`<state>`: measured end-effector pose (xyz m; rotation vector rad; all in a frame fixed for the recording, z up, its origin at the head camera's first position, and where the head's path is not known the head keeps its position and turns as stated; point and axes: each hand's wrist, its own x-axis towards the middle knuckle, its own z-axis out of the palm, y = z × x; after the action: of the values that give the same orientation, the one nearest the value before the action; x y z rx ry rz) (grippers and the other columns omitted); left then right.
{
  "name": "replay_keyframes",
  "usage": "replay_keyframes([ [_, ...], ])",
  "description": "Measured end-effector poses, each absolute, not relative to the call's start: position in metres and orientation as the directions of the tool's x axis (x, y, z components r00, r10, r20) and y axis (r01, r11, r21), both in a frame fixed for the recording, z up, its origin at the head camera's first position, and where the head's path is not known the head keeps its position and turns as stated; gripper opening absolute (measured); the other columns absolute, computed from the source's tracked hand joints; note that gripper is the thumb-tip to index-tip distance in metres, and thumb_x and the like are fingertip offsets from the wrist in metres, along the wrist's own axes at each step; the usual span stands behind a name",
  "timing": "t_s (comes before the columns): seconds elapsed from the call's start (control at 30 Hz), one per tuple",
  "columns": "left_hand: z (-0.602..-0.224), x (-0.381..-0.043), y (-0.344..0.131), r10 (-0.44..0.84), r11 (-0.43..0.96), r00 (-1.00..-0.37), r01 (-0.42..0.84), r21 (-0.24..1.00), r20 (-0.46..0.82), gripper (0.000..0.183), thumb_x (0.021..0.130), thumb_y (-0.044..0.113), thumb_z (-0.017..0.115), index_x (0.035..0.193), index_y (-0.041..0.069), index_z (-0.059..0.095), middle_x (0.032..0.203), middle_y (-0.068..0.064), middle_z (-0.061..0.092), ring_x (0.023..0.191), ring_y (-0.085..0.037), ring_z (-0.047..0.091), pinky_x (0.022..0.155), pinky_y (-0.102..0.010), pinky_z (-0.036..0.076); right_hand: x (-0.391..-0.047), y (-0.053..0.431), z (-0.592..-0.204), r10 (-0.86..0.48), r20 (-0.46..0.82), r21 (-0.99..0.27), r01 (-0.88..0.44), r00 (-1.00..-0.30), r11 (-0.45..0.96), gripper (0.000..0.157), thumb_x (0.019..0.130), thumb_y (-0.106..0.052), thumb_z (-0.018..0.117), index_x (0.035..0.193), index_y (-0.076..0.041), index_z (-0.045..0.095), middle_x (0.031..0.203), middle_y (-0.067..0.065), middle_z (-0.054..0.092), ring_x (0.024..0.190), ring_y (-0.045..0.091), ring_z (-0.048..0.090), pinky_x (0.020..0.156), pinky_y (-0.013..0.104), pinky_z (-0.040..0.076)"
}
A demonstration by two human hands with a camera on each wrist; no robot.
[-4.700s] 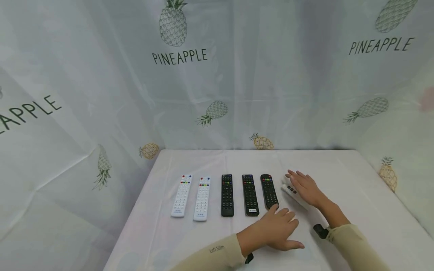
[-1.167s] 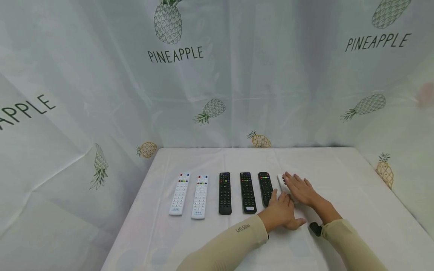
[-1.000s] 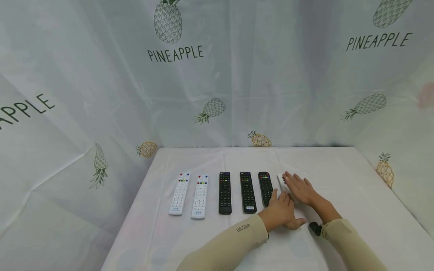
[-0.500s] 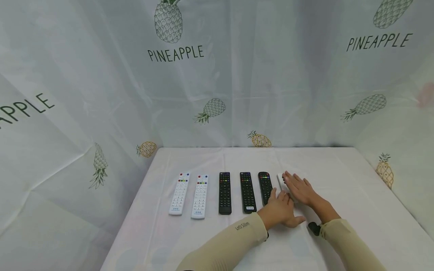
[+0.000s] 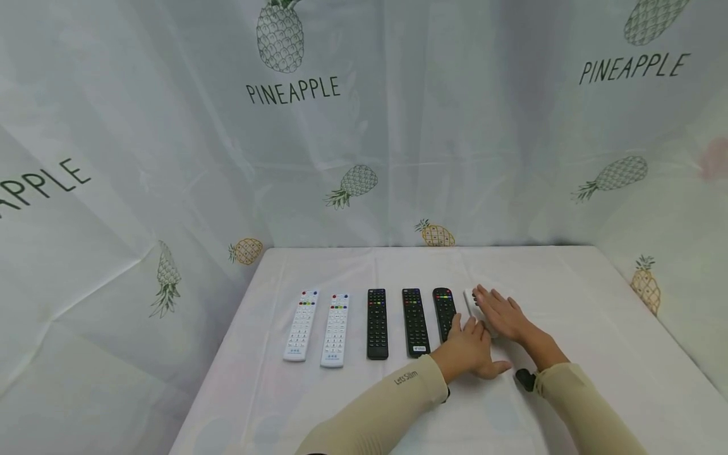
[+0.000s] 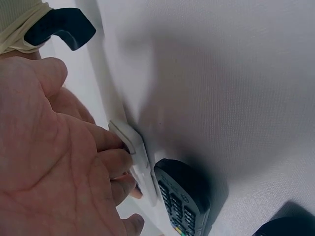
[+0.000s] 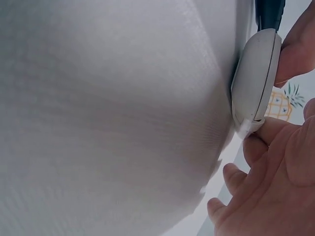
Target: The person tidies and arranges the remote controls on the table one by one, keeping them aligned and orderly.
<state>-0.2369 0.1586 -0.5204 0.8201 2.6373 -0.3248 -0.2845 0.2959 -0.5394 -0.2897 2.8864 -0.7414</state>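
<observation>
At the right end of a row of remotes lies a white remote control (image 5: 469, 298), mostly covered by the hands in the head view. My right hand (image 5: 503, 317) lies along its right side with straight fingers touching it. With fingers spread, my left hand (image 5: 471, 351) touches the remote's near end. The left wrist view shows those fingertips against the edge of the white remote (image 6: 138, 152), beside a black remote (image 6: 181, 196). In the right wrist view, fingertips of the right hand (image 7: 280, 182) meet one end of the white remote (image 7: 253, 81). Neither hand curls round it.
Left of the hands lie a black remote with rounded ends (image 5: 445, 313), two longer black remotes (image 5: 378, 325) (image 5: 416, 322) and two white remotes (image 5: 301, 327) (image 5: 336, 332). They stand in a spaced row on a white-covered table (image 5: 273, 404). A pineapple-print curtain (image 5: 432, 139) hangs behind.
Since the oldest frame, my left hand has moved right and forward to the white remote. The remote has turned straighter and shifted left. Over the last second, both hands moved very slightly left.
</observation>
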Motion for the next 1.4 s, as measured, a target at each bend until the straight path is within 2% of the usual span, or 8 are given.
replay_keyframes([
  [0.33,-0.526,-0.237,0.161,0.503,0.802,-0.775,0.583,-0.129,-0.382,0.088,0.085,0.086,0.024,0.156,0.033,0.026,0.161,0.019,0.02,0.151,-0.004,0.014,0.122,-0.044,0.014,-0.284,0.295,-0.539,-0.216,-0.088,-0.483,-0.148,-0.972,0.863,0.064,0.109,-0.041,0.019,0.153,0.004,0.025,0.161,0.026,0.018,0.145,0.055,0.012,0.11,0.075,0.003],
  [0.73,-0.524,-0.236,0.157,0.507,0.806,-0.771,0.583,-0.107,-0.386,0.088,0.086,0.084,0.023,0.157,0.031,0.024,0.163,0.016,0.018,0.152,-0.005,0.012,0.123,-0.045,0.011,-0.282,0.293,-0.54,-0.232,-0.061,-0.465,-0.178,-0.971,0.868,0.061,0.109,-0.038,0.022,0.153,0.004,0.027,0.16,0.027,0.019,0.145,0.056,0.014,0.11,0.075,0.003],
  [0.97,-0.519,-0.234,0.154,0.527,0.799,-0.768,0.594,-0.095,-0.364,0.086,0.088,0.083,0.024,0.156,0.03,0.026,0.162,0.015,0.02,0.152,-0.007,0.014,0.123,-0.047,0.01,-0.279,0.292,-0.539,-0.219,-0.043,-0.456,-0.176,-0.975,0.872,0.066,0.108,-0.045,0.019,0.152,0.004,0.03,0.159,0.027,0.022,0.145,0.055,0.014,0.111,0.074,0.005],
  [1.03,-0.521,-0.235,0.155,0.527,0.789,-0.767,0.601,-0.122,-0.367,0.087,0.088,0.083,0.02,0.157,0.031,0.024,0.163,0.015,0.018,0.152,-0.007,0.012,0.123,-0.046,0.01,-0.279,0.292,-0.538,-0.218,-0.048,-0.454,-0.173,-0.975,0.874,0.067,0.108,-0.045,0.018,0.152,0.004,0.03,0.159,0.027,0.022,0.145,0.054,0.014,0.111,0.074,0.005],
  [1.17,-0.521,-0.234,0.155,0.533,0.782,-0.776,0.604,-0.153,-0.338,0.084,0.088,0.083,0.021,0.155,0.032,0.028,0.161,0.016,0.023,0.15,-0.005,0.016,0.122,-0.047,0.013,-0.281,0.292,-0.537,-0.221,-0.042,-0.447,-0.179,-0.974,0.876,0.066,0.108,-0.045,0.018,0.152,0.004,0.03,0.159,0.027,0.022,0.145,0.054,0.014,0.111,0.074,0.007],
  [1.4,-0.5,-0.223,0.145,0.55,0.777,-0.769,0.614,-0.136,-0.326,0.081,0.09,0.08,0.018,0.157,0.034,0.02,0.164,0.017,0.011,0.153,-0.005,0.008,0.123,-0.044,0.01,-0.28,0.294,-0.536,-0.238,-0.02,-0.463,-0.202,-0.971,0.863,0.065,0.108,-0.043,0.022,0.151,0.005,0.031,0.159,0.028,0.022,0.145,0.055,0.013,0.11,0.075,0.009],
])
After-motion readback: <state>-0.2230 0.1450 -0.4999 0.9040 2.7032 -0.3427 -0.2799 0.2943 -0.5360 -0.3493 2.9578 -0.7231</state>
